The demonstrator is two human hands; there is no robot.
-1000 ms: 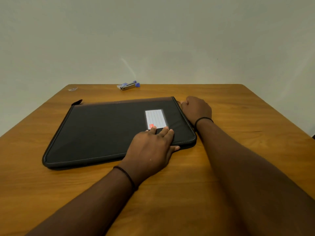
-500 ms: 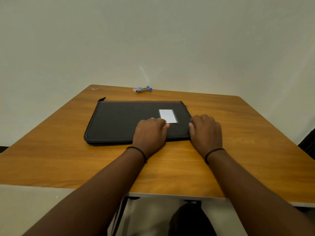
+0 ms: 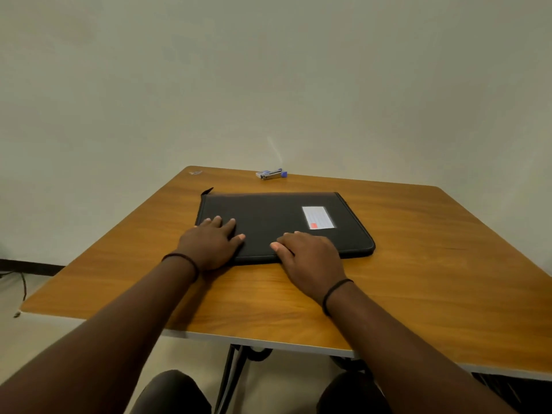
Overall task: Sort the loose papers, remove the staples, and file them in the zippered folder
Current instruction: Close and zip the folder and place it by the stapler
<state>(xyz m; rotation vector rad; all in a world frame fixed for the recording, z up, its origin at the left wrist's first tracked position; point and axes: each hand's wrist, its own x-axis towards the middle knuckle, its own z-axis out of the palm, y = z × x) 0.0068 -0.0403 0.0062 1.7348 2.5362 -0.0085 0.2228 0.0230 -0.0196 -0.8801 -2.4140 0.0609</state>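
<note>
Bare table (image 3: 418,264) right of the right hand (image 3: 310,258) and left of the left hand (image 3: 209,246). Ahead of both, the closed zippered folder (image 3: 280,216) lying flat under the fingers. Beyond it, near the far edge, a staple remover (image 3: 270,174) and a small scrap (image 3: 195,172).

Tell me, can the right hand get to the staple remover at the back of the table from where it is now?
Probably yes: the right hand lies flat on the folder, holding nothing, and only bare tabletop separates the folder from the staple remover.
</note>
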